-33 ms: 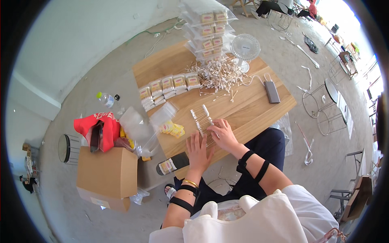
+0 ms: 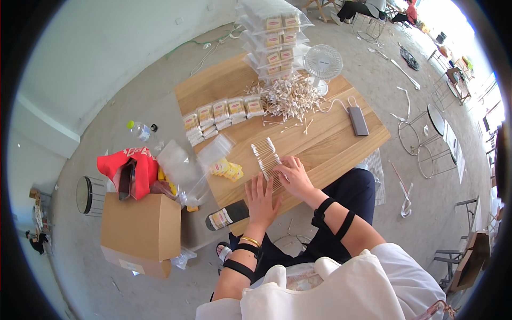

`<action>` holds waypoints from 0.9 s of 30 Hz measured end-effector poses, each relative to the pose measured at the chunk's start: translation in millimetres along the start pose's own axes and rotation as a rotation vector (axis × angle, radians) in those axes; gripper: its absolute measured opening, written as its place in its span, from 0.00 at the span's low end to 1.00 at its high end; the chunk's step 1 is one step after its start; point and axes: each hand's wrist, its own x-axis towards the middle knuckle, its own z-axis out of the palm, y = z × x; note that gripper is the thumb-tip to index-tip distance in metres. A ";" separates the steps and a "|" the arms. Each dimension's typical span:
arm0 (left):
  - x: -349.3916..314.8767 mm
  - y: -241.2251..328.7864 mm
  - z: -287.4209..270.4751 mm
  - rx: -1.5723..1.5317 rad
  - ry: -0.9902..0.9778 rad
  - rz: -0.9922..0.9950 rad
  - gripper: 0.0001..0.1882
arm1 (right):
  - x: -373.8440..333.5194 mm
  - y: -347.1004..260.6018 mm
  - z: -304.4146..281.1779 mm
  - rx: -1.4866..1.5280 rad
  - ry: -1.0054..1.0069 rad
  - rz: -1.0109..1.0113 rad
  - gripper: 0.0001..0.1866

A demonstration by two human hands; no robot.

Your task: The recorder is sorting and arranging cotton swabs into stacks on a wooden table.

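A narrow row of cotton swabs (image 2: 265, 152) lies side by side on the wooden table (image 2: 325, 144). My left hand (image 2: 261, 202) rests at the near left of this row, fingers stretched out and holding nothing. From the right, my right hand (image 2: 293, 177) reaches over the near part of the row with bent fingers, their tips on the swabs. The fingers partly cover the swabs there. A heap of loose swabs (image 2: 290, 98) sits farther back. Left of the row are yellow printed cards (image 2: 228, 169) and clear plastic bags (image 2: 215, 149).
Packed swab packets (image 2: 220, 112) stand in a line at the back left. Behind the heap rise stacked bags of packets (image 2: 277, 42) and a white fan (image 2: 322, 63). A grey power bank (image 2: 358, 121) lies at the right. A cardboard box (image 2: 141, 224) is left of the table.
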 end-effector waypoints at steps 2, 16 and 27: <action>-1.3 3.8 -2.9 0.022 -0.025 0.016 0.38 | -0.1 3.9 0.2 -0.007 0.009 -0.011 0.16; 4.0 10.6 5.9 0.196 -0.082 -0.069 0.42 | -4.2 2.1 6.8 0.015 0.065 -0.056 0.13; 5.1 11.8 5.2 0.212 -0.088 -0.076 0.42 | 5.1 10.5 12.9 -0.034 0.079 -0.061 0.07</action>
